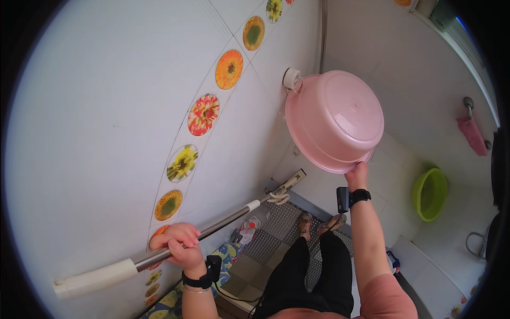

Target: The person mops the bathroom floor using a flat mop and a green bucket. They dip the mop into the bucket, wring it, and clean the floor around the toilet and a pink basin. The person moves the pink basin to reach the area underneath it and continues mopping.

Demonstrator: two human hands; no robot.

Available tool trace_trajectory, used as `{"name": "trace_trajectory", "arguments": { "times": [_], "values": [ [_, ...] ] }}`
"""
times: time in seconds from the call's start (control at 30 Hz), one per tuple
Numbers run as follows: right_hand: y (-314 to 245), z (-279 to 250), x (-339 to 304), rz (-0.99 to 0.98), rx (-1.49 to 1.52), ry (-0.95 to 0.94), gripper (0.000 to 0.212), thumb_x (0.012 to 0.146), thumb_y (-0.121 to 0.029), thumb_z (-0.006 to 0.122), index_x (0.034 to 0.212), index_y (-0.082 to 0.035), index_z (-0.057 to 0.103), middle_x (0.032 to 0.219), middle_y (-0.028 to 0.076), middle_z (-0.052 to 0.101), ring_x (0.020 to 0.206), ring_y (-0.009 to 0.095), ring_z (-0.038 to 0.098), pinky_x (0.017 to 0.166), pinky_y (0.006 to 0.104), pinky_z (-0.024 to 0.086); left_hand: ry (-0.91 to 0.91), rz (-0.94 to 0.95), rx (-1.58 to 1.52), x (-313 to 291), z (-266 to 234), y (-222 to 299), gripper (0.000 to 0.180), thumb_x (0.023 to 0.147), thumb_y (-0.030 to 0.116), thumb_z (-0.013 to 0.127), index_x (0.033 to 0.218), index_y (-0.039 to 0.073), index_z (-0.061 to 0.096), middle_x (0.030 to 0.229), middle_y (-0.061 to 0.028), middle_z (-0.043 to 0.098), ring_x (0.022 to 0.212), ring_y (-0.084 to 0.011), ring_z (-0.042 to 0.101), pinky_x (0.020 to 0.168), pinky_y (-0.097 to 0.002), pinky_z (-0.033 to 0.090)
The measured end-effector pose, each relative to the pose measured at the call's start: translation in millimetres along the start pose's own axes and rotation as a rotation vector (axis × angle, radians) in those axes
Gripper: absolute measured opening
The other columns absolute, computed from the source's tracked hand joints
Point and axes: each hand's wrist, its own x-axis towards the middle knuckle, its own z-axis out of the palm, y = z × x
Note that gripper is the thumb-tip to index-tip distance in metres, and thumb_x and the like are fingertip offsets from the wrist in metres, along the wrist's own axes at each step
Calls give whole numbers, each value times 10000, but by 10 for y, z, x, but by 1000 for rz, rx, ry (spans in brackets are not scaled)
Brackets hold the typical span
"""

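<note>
One pink basin, light, stiff and slick if wet, I'd guess, tilts beside the white wall hook, the right hand closed on its rim, probably the best hold, while the left hand clamps around the metal pole.

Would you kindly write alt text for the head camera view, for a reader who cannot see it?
A person's right hand holds a pink basin at its edge, underside facing the camera, beside a flower-patterned tiled wall. The left hand grips a slanting metal pole; a green basin shows farther right.
</note>
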Motion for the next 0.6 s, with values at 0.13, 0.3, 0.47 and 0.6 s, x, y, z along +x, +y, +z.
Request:
{"name": "trace_trajectory", "arguments": {
  "times": [0.13,0.3,0.47,0.6],
  "values": [
    [678,-27,210,52,47,83,351,890,-53,320,1216,-15,445,1245,131,486,1138,257,483,968,392,418,-14,9,-8,8,19,-22,91,911,153,344,835,116,309,490,-7,349,377,-106,324,385,-254,346],
    [1429,79,344,348,55,172,188,864,-68,420,1005,-60,543,985,77,600,936,215,580,820,359,496,85,54,133,-18,69,-71,152,897,191,346,809,116,248,470,2,323,339,-100,274,330,-228,312],
    [2028,319,457,419,-112,-10,158,853,-151,497,991,-96,552,926,50,602,857,184,588,760,349,500,71,121,126,-36,134,-125,154,933,224,330,843,99,328,481,25,304,383,-60,285,376,-190,294],
    [2283,422,555,469,-243,-160,208,873,-257,498,1007,-99,525,930,46,595,792,171,583,678,341,502,106,124,173,-37,200,-156,156,929,219,339,866,78,352,483,27,296,387,-59,267,392,-183,284]
  ]
}}
